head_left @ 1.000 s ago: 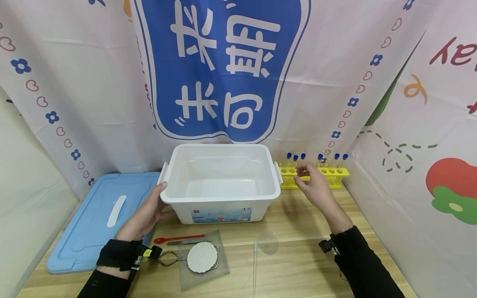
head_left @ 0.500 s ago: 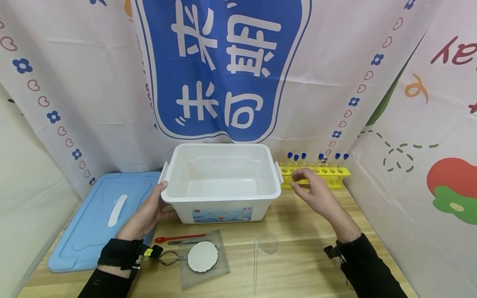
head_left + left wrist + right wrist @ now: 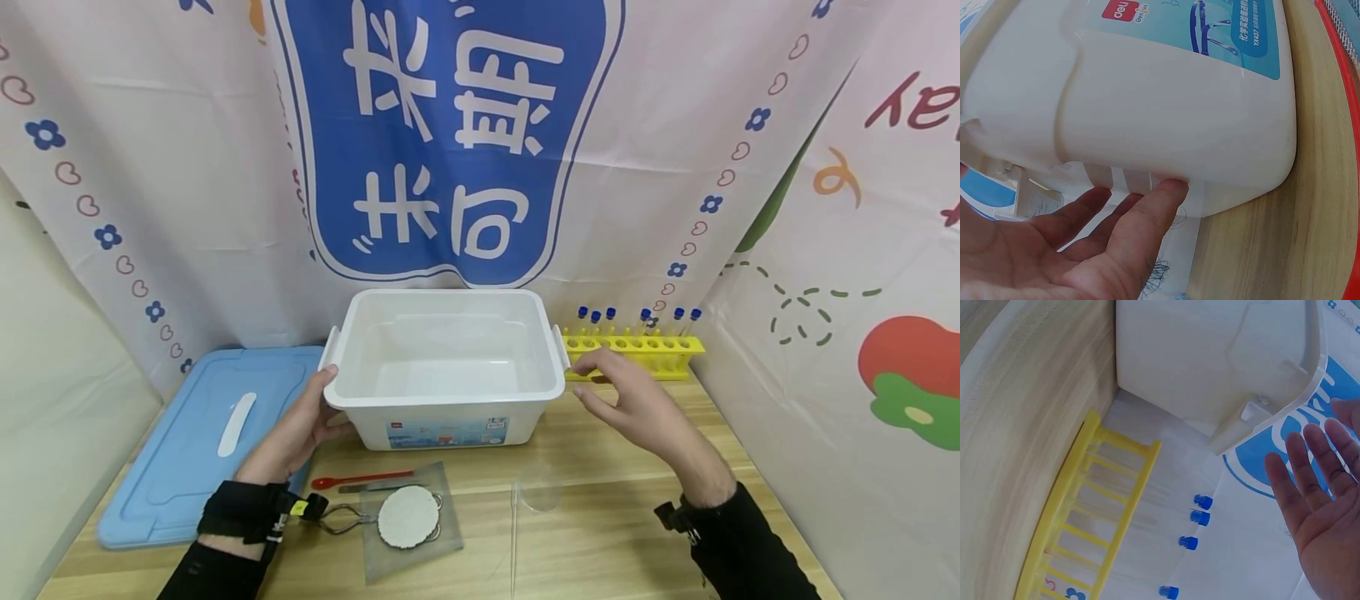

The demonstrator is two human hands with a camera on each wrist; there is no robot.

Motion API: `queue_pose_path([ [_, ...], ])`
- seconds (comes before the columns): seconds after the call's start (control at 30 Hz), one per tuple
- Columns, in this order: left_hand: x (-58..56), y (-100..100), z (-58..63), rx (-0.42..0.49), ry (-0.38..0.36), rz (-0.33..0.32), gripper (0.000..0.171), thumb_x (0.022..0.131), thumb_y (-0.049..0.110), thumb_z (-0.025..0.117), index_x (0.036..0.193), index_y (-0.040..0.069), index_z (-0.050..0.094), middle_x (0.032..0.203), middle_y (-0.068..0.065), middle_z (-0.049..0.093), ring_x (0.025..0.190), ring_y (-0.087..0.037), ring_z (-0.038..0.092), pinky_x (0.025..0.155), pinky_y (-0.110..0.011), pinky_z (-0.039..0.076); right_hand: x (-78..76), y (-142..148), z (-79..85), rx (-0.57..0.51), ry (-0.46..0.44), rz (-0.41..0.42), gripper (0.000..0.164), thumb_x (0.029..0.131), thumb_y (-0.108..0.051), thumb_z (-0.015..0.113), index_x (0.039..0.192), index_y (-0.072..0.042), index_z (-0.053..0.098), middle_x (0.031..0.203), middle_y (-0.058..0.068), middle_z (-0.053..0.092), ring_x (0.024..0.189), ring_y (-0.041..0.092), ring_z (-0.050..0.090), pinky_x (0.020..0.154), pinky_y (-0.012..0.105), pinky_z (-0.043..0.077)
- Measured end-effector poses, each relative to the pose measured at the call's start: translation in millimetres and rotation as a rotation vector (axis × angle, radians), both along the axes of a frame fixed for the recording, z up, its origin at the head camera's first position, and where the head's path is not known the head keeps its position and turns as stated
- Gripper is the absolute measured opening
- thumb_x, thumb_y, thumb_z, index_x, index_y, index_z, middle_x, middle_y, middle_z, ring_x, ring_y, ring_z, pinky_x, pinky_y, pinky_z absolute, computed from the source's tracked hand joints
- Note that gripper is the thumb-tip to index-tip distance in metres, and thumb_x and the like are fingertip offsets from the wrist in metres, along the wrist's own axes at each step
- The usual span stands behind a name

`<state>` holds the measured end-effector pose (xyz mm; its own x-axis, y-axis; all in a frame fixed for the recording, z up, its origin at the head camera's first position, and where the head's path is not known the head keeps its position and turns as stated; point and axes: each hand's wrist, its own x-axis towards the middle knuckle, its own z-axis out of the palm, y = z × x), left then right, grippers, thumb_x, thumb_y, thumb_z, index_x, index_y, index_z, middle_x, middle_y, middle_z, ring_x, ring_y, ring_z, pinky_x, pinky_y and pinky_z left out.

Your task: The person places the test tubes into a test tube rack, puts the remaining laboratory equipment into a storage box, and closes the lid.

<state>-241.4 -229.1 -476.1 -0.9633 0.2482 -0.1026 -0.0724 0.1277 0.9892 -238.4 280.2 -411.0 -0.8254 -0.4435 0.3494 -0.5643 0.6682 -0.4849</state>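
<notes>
A white plastic storage box [image 3: 446, 358], lidless, stands at the middle of the table in the head view. My left hand [image 3: 296, 425] holds its left side, the thumb at the rim; in the left wrist view the fingertips [image 3: 1172, 185] press against the wall under the rim. My right hand [image 3: 633, 400] is in the air beside the box's right handle, fingers loosely bent and holding nothing; the right wrist view shows its palm [image 3: 1332, 540] apart from the box. Behind it stands a yellow test tube rack [image 3: 678, 354] with several blue-capped tubes [image 3: 645, 317].
A blue lid [image 3: 180, 450] with a white strip on it lies at the left. In front of the box are a red spoon [image 3: 360, 480], a grey mesh sheet [image 3: 442, 542], a white disc [image 3: 408, 517], a clear dropper [image 3: 513, 533] and a clear round dish [image 3: 540, 490].
My right hand has moved from in front of the yellow rack leftward and nearer, toward the box's right handle. My left hand and the box have stayed put.
</notes>
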Motion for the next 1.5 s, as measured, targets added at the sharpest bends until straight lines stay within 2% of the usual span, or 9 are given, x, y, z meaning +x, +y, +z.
queue_pose_path([
  [0.3,-0.8,1,-1.4,-0.004,-0.006,0.001,0.082,0.126,0.062,0.018,0.189,0.012,0.005,0.184,-0.032,0.031,0.175,-0.056,0.034,0.133,-0.077,0.047,20.4,-6,9.2,0.101,0.078,0.073,0.026,0.109,-0.014,0.086,0.133,-0.021,0.078,0.132,-0.007,0.082,0.123,0.015,0.078,0.105,0.044,0.071],
  [0.47,-0.2,2,-1.3,-0.008,-0.006,0.005,0.081,0.126,0.062,0.019,0.189,0.012,0.009,0.183,-0.031,0.034,0.174,-0.054,0.037,0.133,-0.075,0.049,31.0,-8,11.6,0.165,0.147,0.208,0.022,0.105,-0.017,0.089,0.125,-0.024,0.084,0.126,-0.009,0.085,0.12,0.014,0.08,0.104,0.042,0.071],
  [0.57,0.3,1,-0.9,-0.013,0.001,0.005,0.082,0.126,0.063,0.019,0.188,0.012,0.011,0.182,-0.031,0.035,0.173,-0.052,0.039,0.132,-0.074,0.05,35.7,-12,10.1,0.223,0.112,0.305,0.019,0.107,-0.022,0.088,0.125,-0.026,0.085,0.125,-0.013,0.085,0.118,0.011,0.08,0.103,0.039,0.071],
  [0.67,0.7,1,-0.7,-0.017,0.009,0.002,0.082,0.126,0.064,0.019,0.188,0.012,0.011,0.182,-0.031,0.036,0.173,-0.053,0.039,0.132,-0.075,0.05,38.4,-18,5.0,0.3,0.047,0.357,0.018,0.11,-0.028,0.085,0.128,-0.027,0.086,0.126,-0.015,0.085,0.12,0.009,0.079,0.104,0.037,0.07],
  [1.1,1.2,0,0.9,-0.023,0.021,-0.002,0.082,0.126,0.064,0.019,0.188,0.011,0.011,0.181,-0.033,0.036,0.172,-0.054,0.039,0.131,-0.074,0.052,38.0,-38,-24.5,0.468,-0.12,0.372,0.027,0.106,-0.019,0.088,0.132,-0.026,0.086,0.143,-0.008,0.081,0.136,0.015,0.075,0.115,0.039,0.067],
  [1.2,0.9,0,1.1,-0.026,0.015,0.005,0.081,0.126,0.064,0.02,0.189,0.013,0.012,0.182,-0.032,0.037,0.169,-0.044,0.048,0.13,-0.072,0.053,35.8,-41,-30.1,0.49,-0.134,0.381,0.027,0.105,-0.017,0.09,0.13,-0.025,0.087,0.143,-0.007,0.081,0.136,0.014,0.075,0.116,0.038,0.066],
  [1.27,0.5,0,1.0,-0.03,0.012,0.011,0.081,0.126,0.064,0.021,0.189,0.013,0.012,0.182,-0.031,0.038,0.162,-0.03,0.057,0.13,-0.071,0.054,34.0,-43,-34.2,0.503,-0.128,0.39,0.027,0.103,-0.015,0.091,0.129,-0.025,0.087,0.142,-0.005,0.082,0.134,0.015,0.076,0.115,0.037,0.066],
  [1.37,0.3,0,0.6,-0.034,0.01,0.016,0.081,0.126,0.064,0.022,0.189,0.014,0.013,0.182,-0.03,0.038,0.15,-0.013,0.061,0.129,-0.07,0.055,31.8,-47,-39.9,0.531,-0.109,0.405,0.026,0.102,-0.015,0.092,0.127,-0.024,0.088,0.139,-0.005,0.083,0.132,0.014,0.077,0.115,0.035,0.066],
  [1.5,0.4,0,0.5,-0.034,0.01,0.016,0.081,0.126,0.064,0.022,0.189,0.014,0.013,0.182,-0.03,0.039,0.151,-0.014,0.06,0.129,-0.071,0.055,29.9,-51,-46.7,0.559,-0.082,0.419,0.025,0.101,-0.015,0.093,0.124,-0.023,0.089,0.134,-0.006,0.084,0.126,0.012,0.078,0.112,0.032,0.067],
])
